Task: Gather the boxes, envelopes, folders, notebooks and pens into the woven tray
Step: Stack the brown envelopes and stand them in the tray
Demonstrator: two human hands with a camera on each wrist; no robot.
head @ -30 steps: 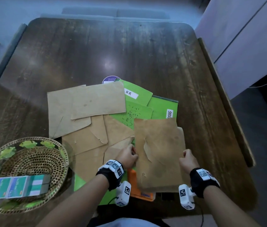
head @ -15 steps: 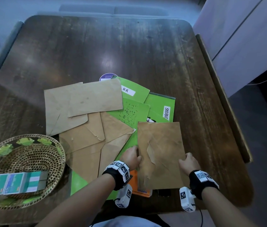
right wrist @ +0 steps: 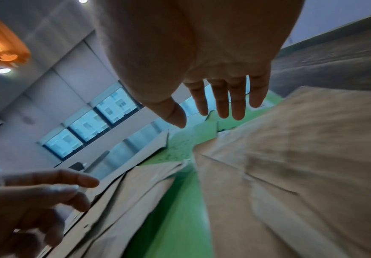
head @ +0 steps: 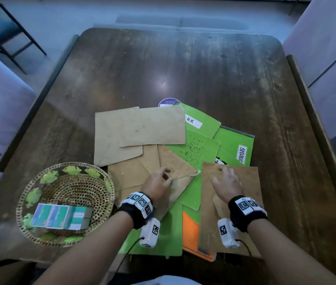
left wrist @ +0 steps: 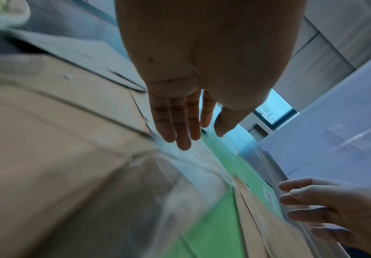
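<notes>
While both hands sit over the paper pile at lower centre of the head view, neither grasps anything. Left hand [head: 159,183] is over the overlapping brown envelopes [head: 142,128], fingers loosely bent in the head view; left wrist view shows left fingers [left wrist: 180,125] straight, holding nothing, just above the paper. Contact: cannot tell. Right hand [head: 226,184] lies palm-down on a separate brown envelope [head: 247,182] at lower right of the pile, fingers spread and straight. Right wrist view shows right fingers [right wrist: 230,101] extended over that envelope, released, nothing pinched.

Pile layout, head view:
- two light envelopes overlapping at upper left of the pile, darker ones fanned below them, under the left hand
- green folders [head: 202,122] fanned at upper right, one labelled "H.R", another with a partly hidden label starting "SECURIT"
- purple round thing [head: 168,102] peeking out at the pile's top edge, mostly covered
- orange notebook [head: 190,233] at lower centre, partly under the right-hand envelope, near the bench's front edge
- more green sheet [head: 163,237] left of the orange one

Tray [head: 27,194]: round, woven, green leaf shapes on the rim, lower left of frame, on the bench [head: 183,64], just left of the pile. Boxes [head: 60,217] with teal and white faces lie side by side inside it, toward its near side.

Both wrist views are motion-blurred.
</notes>
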